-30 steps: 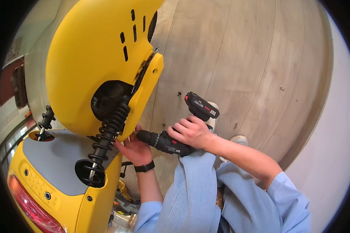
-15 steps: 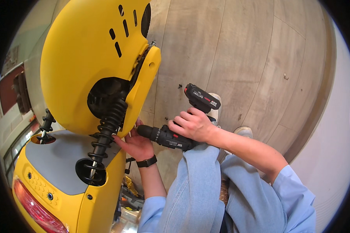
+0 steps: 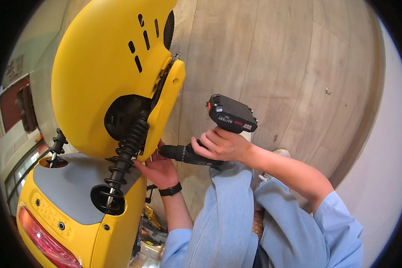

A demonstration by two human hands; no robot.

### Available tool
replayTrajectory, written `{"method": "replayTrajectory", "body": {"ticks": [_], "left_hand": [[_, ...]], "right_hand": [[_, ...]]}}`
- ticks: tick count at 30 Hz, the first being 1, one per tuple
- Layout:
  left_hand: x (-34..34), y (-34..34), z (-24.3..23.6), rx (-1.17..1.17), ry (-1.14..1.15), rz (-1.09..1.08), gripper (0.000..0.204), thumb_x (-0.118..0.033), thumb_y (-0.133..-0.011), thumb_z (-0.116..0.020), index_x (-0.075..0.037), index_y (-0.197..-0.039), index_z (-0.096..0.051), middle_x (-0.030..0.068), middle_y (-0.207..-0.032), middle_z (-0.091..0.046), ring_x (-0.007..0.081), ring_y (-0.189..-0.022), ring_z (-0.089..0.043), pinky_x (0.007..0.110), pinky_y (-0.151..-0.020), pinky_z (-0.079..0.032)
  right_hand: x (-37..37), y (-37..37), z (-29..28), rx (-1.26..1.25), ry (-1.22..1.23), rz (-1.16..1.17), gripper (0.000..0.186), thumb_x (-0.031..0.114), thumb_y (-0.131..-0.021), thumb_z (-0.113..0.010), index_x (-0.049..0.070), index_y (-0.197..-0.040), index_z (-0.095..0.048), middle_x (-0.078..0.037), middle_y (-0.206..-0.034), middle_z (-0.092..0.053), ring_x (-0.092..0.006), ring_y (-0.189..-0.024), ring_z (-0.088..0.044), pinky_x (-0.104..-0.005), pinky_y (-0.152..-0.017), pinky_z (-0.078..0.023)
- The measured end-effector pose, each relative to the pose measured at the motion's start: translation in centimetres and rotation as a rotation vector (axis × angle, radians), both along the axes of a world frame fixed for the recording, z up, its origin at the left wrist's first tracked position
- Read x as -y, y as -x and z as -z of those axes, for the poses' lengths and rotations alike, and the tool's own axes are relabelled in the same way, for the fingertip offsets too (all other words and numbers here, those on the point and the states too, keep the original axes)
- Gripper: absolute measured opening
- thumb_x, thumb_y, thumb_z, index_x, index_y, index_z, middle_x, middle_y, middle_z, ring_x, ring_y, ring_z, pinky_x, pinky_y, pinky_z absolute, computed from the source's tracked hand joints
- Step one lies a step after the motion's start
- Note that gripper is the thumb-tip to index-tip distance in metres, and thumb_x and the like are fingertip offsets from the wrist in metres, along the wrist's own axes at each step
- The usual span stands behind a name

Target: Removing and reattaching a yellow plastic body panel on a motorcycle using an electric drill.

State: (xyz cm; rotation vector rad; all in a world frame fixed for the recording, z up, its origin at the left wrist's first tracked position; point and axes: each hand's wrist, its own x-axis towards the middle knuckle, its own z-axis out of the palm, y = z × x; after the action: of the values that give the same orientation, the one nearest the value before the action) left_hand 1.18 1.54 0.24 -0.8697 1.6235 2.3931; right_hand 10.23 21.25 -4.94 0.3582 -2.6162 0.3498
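My right hand (image 3: 220, 144) is closed round a black cordless drill (image 3: 194, 155), its battery uppermost and nose pointing left. The chuck meets the lower end of the yellow side piece (image 3: 169, 94) of a large curved yellow fender (image 3: 85, 80), where a thin bit or fastener shows. My left hand (image 3: 158, 169) is just below the chuck at that edge, fingers curled round something small I cannot make out, partly hidden by the piece. A black coil-spring shock absorber (image 3: 126, 158) runs from the fender down to the grey-topped yellow body (image 3: 67, 187).
A second shock absorber (image 3: 58, 147) stands at the far left. A red tail light (image 3: 47, 236) is on the lower body. Wood-look flooring (image 3: 272, 67) lies beyond my jeans and shoes (image 3: 281, 152). A white wall (image 3: 375, 178) borders the right; assorted parts (image 3: 149, 228) lie at the bottom.
The drill's battery end has tilted, now showing more of its top face, and my right hand has turned with it. My left hand stays at the lower edge of the side piece.
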Motion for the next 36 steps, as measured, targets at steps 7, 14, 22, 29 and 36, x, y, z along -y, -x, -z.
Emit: {"method": "replayTrajectory", "body": {"ticks": [7,14,22,29,36], "left_hand": [[0.6,0.2,-0.1,0.021,0.005,0.037,0.085,-0.067,-0.091,-0.055,0.000,-0.142,-0.042,0.0174,-0.142,-0.047,0.0333,-0.132,-0.046,0.044,-0.113,-0.037],[0.1,-0.1,0.7,0.019,-0.392,0.197,0.088,-0.053,-0.088,-0.069,0.000,-0.147,-0.031,0.0213,-0.152,-0.034,0.0390,-0.143,-0.033,0.051,-0.119,-0.029],[-0.7,0.9,1.0,0.074,-0.541,-0.007,0.085,-0.033,-0.081,-0.078,0.002,-0.145,-0.033,0.0263,-0.154,-0.030,0.0418,-0.143,-0.032,0.052,-0.119,-0.032],[-0.8,0.9,1.2,0.068,-0.549,-0.013,0.089,-0.026,-0.075,-0.082,0.003,-0.143,-0.033,0.0276,-0.152,-0.032,0.0423,-0.143,-0.033,0.051,-0.118,-0.034],[-0.7,0.7,1.2,0.077,-0.563,-0.012,0.090,-0.026,-0.076,-0.082,0.002,-0.145,-0.031,0.0268,-0.152,-0.031,0.0417,-0.143,-0.033,0.051,-0.118,-0.035]], "right_hand": [[-2.6,-1.9,-0.6,0.063,0.000,-0.028,0.029,0.015,-0.077,-0.060,0.013,-0.105,-0.063,0.002,-0.076,-0.053,-0.0127,-0.073,-0.057,-0.0247,-0.072,-0.047],[-5.9,-6.2,-2.4,0.410,1.009,0.348,0.023,0.011,-0.078,-0.068,0.011,-0.101,-0.070,-0.011,-0.075,-0.066,-0.0162,-0.070,-0.066,-0.0319,-0.061,-0.047],[-4.3,-3.1,-3.9,0.733,2.403,0.178,0.035,0.000,-0.081,-0.052,-0.003,-0.115,-0.059,0.001,-0.061,-0.045,-0.0066,-0.055,-0.040,-0.0239,-0.054,-0.035],[-3.9,-1.6,-3.5,0.743,2.596,0.097,0.037,0.007,-0.081,-0.053,-0.002,-0.117,-0.056,0.000,-0.060,-0.043,-0.0083,-0.054,-0.039,-0.0240,-0.053,-0.035],[-3.5,-2.0,-3.5,0.743,2.670,0.029,0.038,0.008,-0.080,-0.053,-0.003,-0.116,-0.055,0.001,-0.060,-0.042,-0.0085,-0.053,-0.038,-0.0246,-0.052,-0.034]]}}
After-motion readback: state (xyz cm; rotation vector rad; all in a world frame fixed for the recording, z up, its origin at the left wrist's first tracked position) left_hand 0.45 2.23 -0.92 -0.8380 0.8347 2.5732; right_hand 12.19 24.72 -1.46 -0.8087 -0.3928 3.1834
